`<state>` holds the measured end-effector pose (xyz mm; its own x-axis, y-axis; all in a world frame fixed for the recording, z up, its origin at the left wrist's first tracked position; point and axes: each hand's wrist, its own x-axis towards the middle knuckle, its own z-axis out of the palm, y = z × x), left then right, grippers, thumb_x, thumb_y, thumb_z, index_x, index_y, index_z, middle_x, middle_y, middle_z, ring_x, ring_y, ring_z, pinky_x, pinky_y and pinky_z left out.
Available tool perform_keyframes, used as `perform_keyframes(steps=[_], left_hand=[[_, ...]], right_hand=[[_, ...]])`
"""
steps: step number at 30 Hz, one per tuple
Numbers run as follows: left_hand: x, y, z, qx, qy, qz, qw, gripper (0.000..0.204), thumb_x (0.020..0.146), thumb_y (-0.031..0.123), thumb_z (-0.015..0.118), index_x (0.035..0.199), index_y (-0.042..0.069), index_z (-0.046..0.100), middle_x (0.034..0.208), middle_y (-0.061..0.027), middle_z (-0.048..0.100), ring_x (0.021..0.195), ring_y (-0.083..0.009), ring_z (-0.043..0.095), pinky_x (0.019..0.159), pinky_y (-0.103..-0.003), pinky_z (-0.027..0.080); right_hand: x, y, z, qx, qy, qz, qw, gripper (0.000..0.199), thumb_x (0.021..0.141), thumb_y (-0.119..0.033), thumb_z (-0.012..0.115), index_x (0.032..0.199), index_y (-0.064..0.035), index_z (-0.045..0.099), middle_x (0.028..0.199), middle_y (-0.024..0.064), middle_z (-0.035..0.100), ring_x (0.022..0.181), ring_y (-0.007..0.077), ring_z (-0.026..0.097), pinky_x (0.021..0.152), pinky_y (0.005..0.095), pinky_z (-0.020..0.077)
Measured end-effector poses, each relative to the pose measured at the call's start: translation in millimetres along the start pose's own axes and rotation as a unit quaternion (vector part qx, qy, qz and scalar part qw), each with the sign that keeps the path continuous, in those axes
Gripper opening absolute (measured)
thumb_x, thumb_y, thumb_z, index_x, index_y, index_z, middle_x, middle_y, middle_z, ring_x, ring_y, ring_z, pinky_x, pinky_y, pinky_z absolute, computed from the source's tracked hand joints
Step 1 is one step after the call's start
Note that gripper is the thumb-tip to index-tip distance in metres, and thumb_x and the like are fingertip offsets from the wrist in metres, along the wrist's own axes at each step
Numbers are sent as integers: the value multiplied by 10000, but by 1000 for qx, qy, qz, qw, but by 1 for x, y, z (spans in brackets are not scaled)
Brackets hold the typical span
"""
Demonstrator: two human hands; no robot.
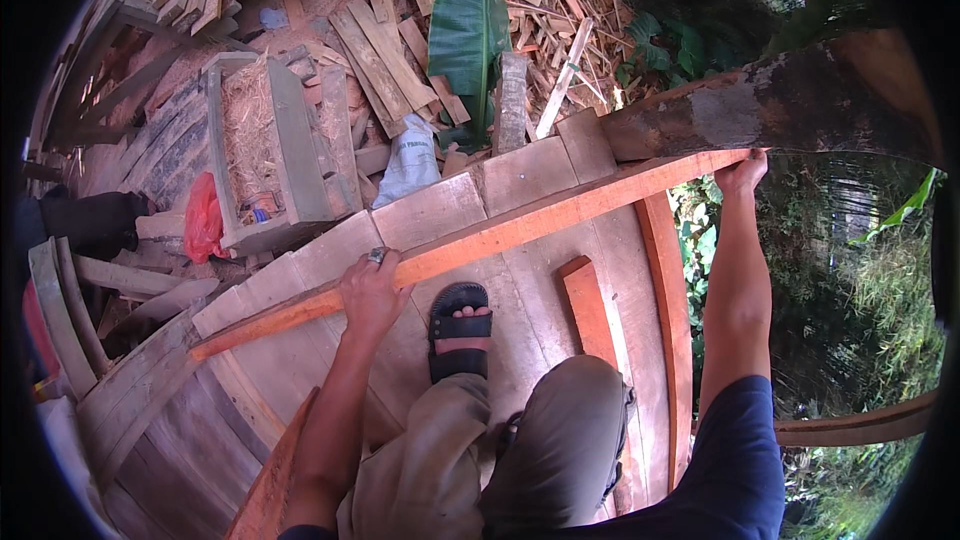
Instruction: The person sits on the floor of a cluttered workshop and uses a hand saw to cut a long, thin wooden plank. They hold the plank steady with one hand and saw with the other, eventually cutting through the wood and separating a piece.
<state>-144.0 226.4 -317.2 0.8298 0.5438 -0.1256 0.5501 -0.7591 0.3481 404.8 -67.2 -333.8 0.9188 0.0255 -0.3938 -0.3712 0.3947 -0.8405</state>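
Across most of the view: curved grey-brown wooden plank structure (pixel 530 315), person's foot on it. Upper right: thick dark rough log (pixel 760 105).

Next in size, long straight orange-brown wooden beam (pixel 520 228), lying over the planks, beyond the foot. Long axis runs lower left to upper right. Left end overlaps the structure's rim; contact there, can't tell. Right end sits just below the log.

Curved orange-red wooden rib (pixel 662 310) on the right, its top just under the beam. Upper left: grey wooden box-shaped trough (pixel 297 140), shavings inside. Near it, broad green leaf (pixel 468 50), pale grey-white sack (pixel 408 162). Short orange wooden block (pixel 590 310) left of the rib, apart from the beam. Red plastic bag (pixel 205 220) beside the trough.

Left grip (pixel 372 295): fingers curled over the beam, nearer its lower-left end; short stretch of beam to its left, long run to its right. Right grip (pixel 742 172): closed around the beam's upper-right end, fingers partly hidden. So beam spans between both, right one farther out along the axis.

Small stuff: black open-toe sandal (pixel 455 327) on the foot, right of left grip; ring (pixel 377 255) on a left finger.
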Motion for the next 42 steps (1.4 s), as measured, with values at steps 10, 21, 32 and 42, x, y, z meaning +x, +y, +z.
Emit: perform_keyframes(steps=[10,21,32,42], left_hand=[[2,-10,20,27,-40,-13,999,431,685,317,790,995,103,580,845,-93,638,871,-270,629,724,-409,499],[-6,-19,24,18,-18,-13,1000,498,665,369,808,1001,82,579,827,-86,652,862,-254,632,711,-380,520],[-8,-15,25,-6,21,-27,999,444,662,352,809,952,84,606,847,-87,659,895,-251,636,731,-377,516],[-11,-10,24,-14,28,-40,999,427,701,348,790,998,89,627,911,-99,658,993,-263,584,874,-408,400]], right_hand=[[30,48,-37,-173,56,67,981,356,943,-310,451,1204,-83,534,1268,104,537,1224,269,481,1038,493,351],[-9,85,-42,-292,37,92,951,476,962,-390,518,1347,-113,482,1268,64,527,1166,223,506,998,395,384],[-60,132,-57,-551,-54,-73,830,578,972,-489,435,1225,17,557,1104,125,602,972,221,582,849,366,458],[-193,121,-75,-730,-459,-163,479,497,947,-303,563,1308,34,511,1381,244,476,1302,387,426,1084,422,347]])
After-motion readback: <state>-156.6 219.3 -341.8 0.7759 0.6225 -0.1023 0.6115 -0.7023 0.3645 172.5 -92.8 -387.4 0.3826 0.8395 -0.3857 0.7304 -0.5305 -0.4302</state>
